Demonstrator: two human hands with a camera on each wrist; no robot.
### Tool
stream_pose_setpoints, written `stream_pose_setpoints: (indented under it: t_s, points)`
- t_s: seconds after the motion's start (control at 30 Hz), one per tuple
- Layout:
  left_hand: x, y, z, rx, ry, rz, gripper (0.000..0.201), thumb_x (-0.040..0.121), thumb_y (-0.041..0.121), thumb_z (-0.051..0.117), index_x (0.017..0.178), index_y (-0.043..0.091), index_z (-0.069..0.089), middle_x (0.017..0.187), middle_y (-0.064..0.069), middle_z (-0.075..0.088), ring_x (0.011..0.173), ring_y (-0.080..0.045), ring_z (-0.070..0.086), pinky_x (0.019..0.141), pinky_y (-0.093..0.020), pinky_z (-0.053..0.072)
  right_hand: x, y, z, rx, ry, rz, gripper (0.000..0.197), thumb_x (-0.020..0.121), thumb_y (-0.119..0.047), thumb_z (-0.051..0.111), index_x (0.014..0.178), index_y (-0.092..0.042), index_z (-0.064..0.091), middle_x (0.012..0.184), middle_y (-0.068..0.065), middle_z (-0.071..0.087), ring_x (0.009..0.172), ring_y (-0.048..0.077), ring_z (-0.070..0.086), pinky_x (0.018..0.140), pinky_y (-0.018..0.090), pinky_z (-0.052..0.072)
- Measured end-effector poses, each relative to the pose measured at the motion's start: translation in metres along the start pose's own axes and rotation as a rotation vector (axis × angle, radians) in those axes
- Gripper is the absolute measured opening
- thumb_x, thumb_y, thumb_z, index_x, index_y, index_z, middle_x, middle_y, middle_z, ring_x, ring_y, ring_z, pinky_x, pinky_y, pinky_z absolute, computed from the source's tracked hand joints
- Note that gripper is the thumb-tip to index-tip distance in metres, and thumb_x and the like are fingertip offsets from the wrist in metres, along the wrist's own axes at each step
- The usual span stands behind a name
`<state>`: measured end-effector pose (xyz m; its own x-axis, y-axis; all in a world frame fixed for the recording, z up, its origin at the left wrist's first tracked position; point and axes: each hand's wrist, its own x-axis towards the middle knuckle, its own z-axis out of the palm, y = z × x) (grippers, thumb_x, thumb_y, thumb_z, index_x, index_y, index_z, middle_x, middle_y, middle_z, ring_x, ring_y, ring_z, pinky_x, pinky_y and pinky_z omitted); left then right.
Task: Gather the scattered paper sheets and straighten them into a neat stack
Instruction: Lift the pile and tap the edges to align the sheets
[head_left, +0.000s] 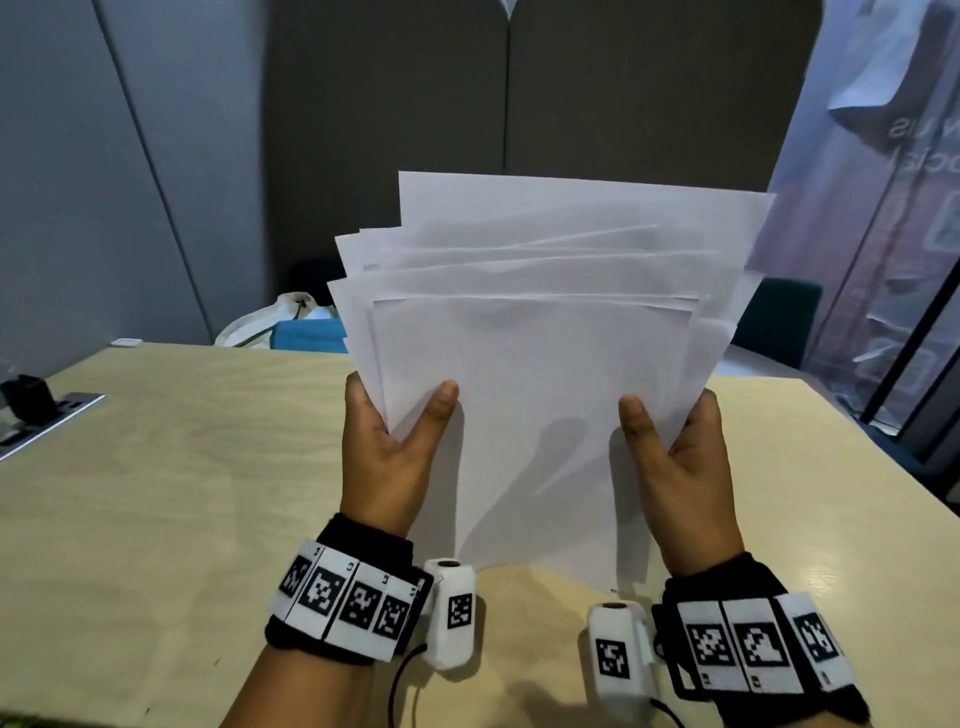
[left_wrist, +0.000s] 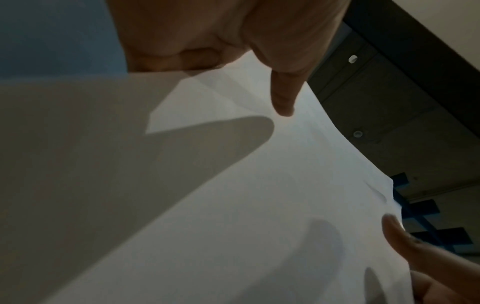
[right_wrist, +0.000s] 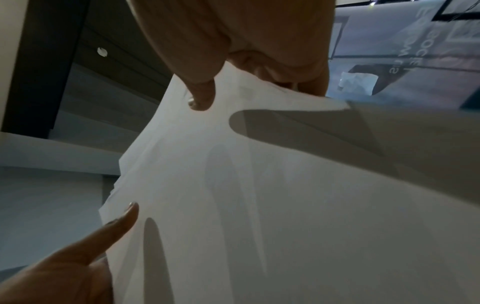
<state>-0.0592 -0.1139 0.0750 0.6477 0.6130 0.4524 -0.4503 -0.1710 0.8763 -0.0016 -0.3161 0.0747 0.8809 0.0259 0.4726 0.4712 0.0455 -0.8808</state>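
Note:
Several white paper sheets (head_left: 540, 332) stand upright above the table, fanned unevenly so their top edges stick out at different heights. My left hand (head_left: 395, 441) grips the bundle's left side, thumb in front and fingers hidden behind. My right hand (head_left: 675, 447) grips the right side the same way. The sheets' bottom edge sits just above or on the wooden table (head_left: 182, 467); I cannot tell which. In the left wrist view the paper (left_wrist: 259, 205) fills the frame under my thumb (left_wrist: 283, 98). The right wrist view shows the paper (right_wrist: 259, 205) pinched by my thumb (right_wrist: 202, 96).
A dark device on a grey plate (head_left: 36, 405) lies at the table's left edge. Beyond the far edge are a white bag (head_left: 270, 322) and a blue box (head_left: 306, 338). A glass partition (head_left: 883, 260) stands at the right.

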Motion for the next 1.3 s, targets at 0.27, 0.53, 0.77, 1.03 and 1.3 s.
stream_pose_setpoints:
  t_s: [0.27,0.53,0.77,1.03,1.3]
  points:
    - [0.001,0.01,0.001,-0.009,-0.094,0.003,0.065,0.065,0.039,0.082,0.118,0.037,0.044,0.115,0.015,0.062,0.107,0.0,0.062,0.098,-0.032,0.051,0.007,-0.01,-0.002,0.02,-0.057,0.013,0.052,0.07,-0.045,0.064,0.114,-0.028,0.044,0.104,-0.018,0.06,0.089,-0.012,0.061,0.07,0.008,0.051]
    - [-0.001,0.009,0.003,-0.017,-0.111,0.016,0.062,0.066,0.034,0.082,0.115,0.041,0.046,0.117,0.015,0.061,0.106,0.003,0.061,0.094,-0.026,0.051,0.003,-0.018,0.001,-0.012,-0.06,-0.042,0.051,0.075,-0.028,0.073,0.118,-0.024,0.048,0.104,-0.018,0.06,0.087,-0.015,0.06,0.068,0.002,0.047]
    - [0.006,0.021,0.014,0.021,-0.106,0.147,0.041,0.083,0.024,0.059,0.121,0.033,0.045,0.117,0.004,0.063,0.11,-0.015,0.062,0.097,-0.039,0.052,0.009,-0.03,0.006,0.0,0.034,-0.144,0.029,0.091,-0.013,0.06,0.117,-0.02,0.051,0.099,-0.018,0.061,0.083,-0.014,0.061,0.067,0.002,0.046]
    - [0.004,0.034,0.017,0.039,-0.045,0.345,0.084,0.087,-0.002,0.063,0.14,0.038,0.012,0.137,0.014,0.038,0.124,-0.005,0.05,0.099,-0.032,0.05,0.009,-0.041,0.017,-0.257,0.096,-0.427,0.073,0.094,0.001,0.048,0.149,-0.026,0.007,0.144,-0.02,0.021,0.123,-0.03,0.021,0.098,-0.007,0.022]
    - [0.028,0.049,0.017,0.348,-0.006,0.563,0.035,0.096,0.021,0.054,0.129,0.029,0.05,0.123,0.003,0.048,0.112,0.01,0.045,0.092,0.001,0.036,0.023,-0.063,0.021,-0.436,0.133,-0.409,0.046,0.091,-0.034,0.057,0.135,-0.028,0.045,0.127,0.0,0.033,0.098,-0.018,0.037,0.082,-0.014,0.025]
